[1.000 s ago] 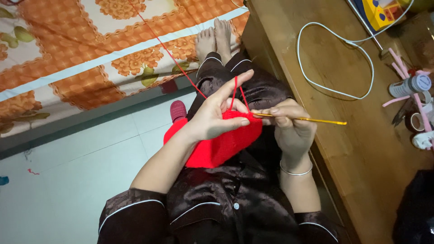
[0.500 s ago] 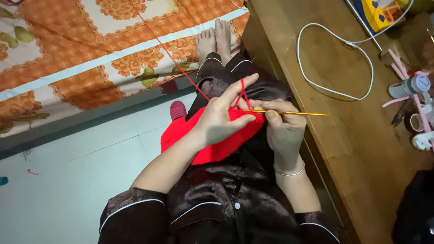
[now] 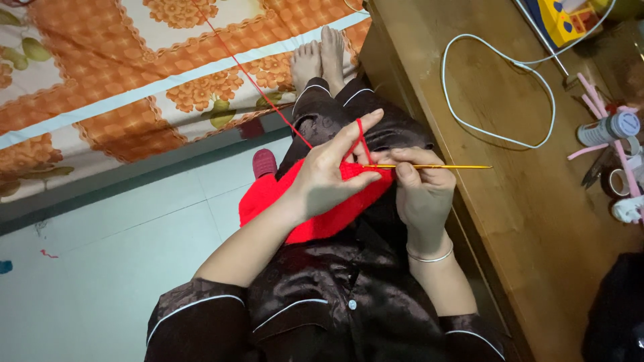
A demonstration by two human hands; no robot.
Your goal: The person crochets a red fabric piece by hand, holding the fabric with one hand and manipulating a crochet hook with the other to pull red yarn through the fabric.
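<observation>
The red crochet piece [image 3: 322, 214] lay in the lap against the dark shirt, and I saw the left hand [image 3: 329, 181] pinch its upper edge, forefinger raised with the red yarn [image 3: 251, 80] looped over it and running off toward the bed [image 3: 100, 87]. The right hand [image 3: 419, 191] had its fingers [image 3: 402, 171] closed on the golden crochet hook [image 3: 443, 166], tip at the edge of the piece, shaft pointing out over the wooden desk [image 3: 510, 201]. Further out, a white cable [image 3: 500, 87] looped on that desk, and a red slipper [image 3: 263, 163] sat on the pale floor [image 3: 107, 268].
</observation>
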